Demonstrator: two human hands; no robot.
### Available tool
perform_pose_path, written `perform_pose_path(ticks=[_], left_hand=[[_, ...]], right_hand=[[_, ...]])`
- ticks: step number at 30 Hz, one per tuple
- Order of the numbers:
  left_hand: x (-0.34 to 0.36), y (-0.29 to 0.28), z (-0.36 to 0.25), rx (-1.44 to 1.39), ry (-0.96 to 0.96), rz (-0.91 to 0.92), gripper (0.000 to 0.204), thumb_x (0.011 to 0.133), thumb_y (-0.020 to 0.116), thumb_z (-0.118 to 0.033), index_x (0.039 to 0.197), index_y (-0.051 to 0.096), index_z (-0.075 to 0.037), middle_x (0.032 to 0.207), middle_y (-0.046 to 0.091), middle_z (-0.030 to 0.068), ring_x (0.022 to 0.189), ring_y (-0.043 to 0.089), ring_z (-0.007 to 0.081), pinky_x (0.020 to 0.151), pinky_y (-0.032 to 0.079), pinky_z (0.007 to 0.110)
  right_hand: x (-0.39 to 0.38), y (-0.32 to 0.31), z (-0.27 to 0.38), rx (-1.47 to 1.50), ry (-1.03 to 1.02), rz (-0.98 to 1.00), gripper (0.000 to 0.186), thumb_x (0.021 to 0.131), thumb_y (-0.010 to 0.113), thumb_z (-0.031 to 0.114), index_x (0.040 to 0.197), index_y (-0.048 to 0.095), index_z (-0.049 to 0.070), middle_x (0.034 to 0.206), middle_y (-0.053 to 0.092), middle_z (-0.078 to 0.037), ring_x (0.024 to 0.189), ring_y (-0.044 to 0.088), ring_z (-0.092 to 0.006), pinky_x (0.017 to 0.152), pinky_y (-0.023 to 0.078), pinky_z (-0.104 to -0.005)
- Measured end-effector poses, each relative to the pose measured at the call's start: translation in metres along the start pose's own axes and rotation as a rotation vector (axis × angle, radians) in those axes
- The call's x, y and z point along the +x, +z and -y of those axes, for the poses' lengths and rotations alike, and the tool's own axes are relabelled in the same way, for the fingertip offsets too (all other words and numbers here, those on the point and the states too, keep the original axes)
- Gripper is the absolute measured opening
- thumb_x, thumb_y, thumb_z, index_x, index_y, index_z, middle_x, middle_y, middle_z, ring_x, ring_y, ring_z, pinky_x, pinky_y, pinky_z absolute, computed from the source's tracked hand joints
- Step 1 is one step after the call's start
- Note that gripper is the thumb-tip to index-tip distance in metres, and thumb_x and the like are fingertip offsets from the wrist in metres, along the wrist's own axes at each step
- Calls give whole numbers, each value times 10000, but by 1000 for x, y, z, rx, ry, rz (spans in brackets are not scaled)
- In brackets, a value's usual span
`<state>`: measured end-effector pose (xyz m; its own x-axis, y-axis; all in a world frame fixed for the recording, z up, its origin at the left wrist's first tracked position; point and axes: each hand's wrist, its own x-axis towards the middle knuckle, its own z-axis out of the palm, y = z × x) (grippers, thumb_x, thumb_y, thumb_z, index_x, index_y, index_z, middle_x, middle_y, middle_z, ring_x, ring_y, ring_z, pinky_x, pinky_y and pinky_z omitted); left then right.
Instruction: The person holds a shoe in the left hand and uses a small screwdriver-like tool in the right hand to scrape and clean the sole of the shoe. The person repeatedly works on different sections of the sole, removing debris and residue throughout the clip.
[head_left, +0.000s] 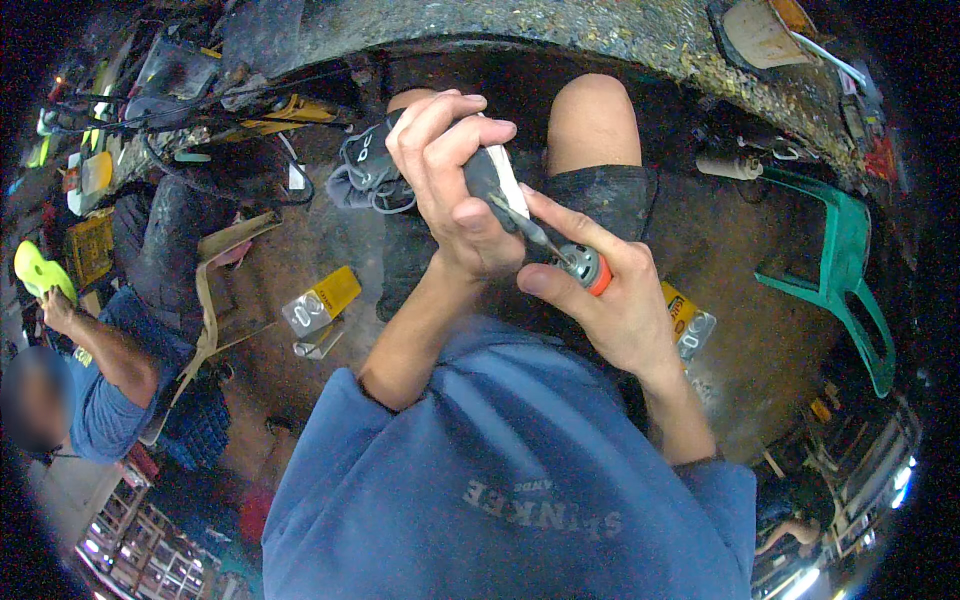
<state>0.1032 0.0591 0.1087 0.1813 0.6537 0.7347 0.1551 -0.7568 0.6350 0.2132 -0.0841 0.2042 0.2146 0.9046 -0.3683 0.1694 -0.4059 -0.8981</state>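
My left hand [445, 180] is wrapped round a dark grey shoe [483, 180] with a white sole edge, holding it tilted above my lap. Dark laces hang from the grey lace-up upper [372, 170] on the far side of that hand. In my right hand [618, 290], gripped between thumb and fingers, is a small grey and orange tool [580, 262], which looks like a rotary tool. Its narrow dark nose reaches to the sole edge; whether the tip touches is unclear. My right index finger lies along the tool toward the white sole.
Yellow-and-clear packs [322, 302] lie on the floor at left, another pack [690, 325] at right. A green plastic chair [840, 250] lies at right, a bucket [755, 35] at far right. On the left a co-worker [125, 370] holds a bright yellow sole-shaped piece [42, 270].
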Motion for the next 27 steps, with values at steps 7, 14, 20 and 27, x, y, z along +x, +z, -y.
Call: perform_pose_path(ticks=[7,14,20,27], left_hand=[[-1,-2,3,-16,35,46,897,1146,95,-671,1095,752,-62,1180,726,181,1182,664,401,1095,473,525],[-11,4,1,-3,37,19,926,1114,108,-748,1085,751,-81,1177,723,161,1203,660,392,1101,469,527],[-14,3,3,27,55,50,905,1102,162,-771,1096,754,-87,1193,720,155,1209,659,388,1089,464,531],[-14,3,3,50,72,66,632,1037,462,-659,1099,757,-103,1199,719,134,1214,660,377,1076,466,524]], right_hand=[[-2,-3,-1,161,156,22,630,939,910,271,1526,702,172,1174,831,-136,1052,769,-179,973,583,-376],[-6,1,3,207,170,-22,614,970,877,247,1526,683,77,1377,777,-149,1302,696,-185,1133,513,-366],[-5,4,4,225,184,-35,612,1008,836,293,1565,654,114,1020,717,-21,873,607,-76,755,469,-260],[-7,4,7,158,226,-35,625,987,862,333,1533,678,90,1176,758,-111,1068,665,-136,934,501,-309]])
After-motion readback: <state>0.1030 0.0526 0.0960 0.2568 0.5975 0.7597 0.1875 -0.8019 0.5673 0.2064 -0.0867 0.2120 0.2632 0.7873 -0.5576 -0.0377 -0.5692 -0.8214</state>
